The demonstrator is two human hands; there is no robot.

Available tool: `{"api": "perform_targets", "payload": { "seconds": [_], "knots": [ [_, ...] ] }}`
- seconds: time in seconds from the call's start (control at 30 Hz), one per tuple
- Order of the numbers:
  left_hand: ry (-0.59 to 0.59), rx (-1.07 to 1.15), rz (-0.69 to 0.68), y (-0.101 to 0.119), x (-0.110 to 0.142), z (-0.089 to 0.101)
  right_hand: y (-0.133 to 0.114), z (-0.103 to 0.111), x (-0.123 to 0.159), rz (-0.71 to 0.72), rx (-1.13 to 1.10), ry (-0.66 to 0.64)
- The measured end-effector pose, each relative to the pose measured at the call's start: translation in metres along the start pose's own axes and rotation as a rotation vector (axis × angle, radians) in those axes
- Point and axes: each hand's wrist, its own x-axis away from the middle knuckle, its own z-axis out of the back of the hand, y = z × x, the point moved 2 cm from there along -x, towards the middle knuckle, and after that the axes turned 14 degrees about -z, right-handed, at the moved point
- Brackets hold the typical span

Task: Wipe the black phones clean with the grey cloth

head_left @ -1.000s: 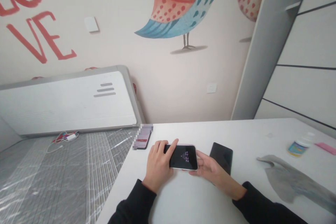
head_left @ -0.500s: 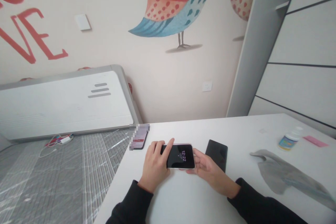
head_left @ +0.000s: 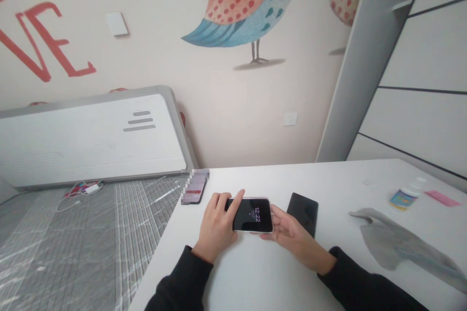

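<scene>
Little has moved since half a second ago: our left hand (head_left: 218,226) and right hand (head_left: 288,231) still clasp the lit smartphone (head_left: 253,215) by its short ends, long axis crosswise, just above the tabletop (head_left: 328,184), beside a dark phone (head_left: 302,207).

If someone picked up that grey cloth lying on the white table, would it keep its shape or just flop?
The grey cloth would probably flop: it lies crumpled with soft folds on the table. It looks thin, so likely light. Pushed, it would probably bunch up rather than slide.
</scene>
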Motion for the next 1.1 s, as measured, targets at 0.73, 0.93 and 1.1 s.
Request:
{"api": "perform_targets", "payload": {
  "seconds": [0.73, 0.93, 1.1],
  "knots": [
    [0.243, 0.971, 0.404, 0.002, -0.004, 0.000, 0.003, 0.008, -0.009, -0.107, 0.094, 0.178],
    [0.598, 1.294, 0.612, -0.011, -0.003, -0.002, 0.014, 0.043, -0.018, -0.124, 0.273, 0.491],
    [0.584, 1.646, 0.728, -0.014, -0.007, 0.003, 0.010, 0.058, -0.018, 0.005, 0.458, 0.708]
  ]
}}
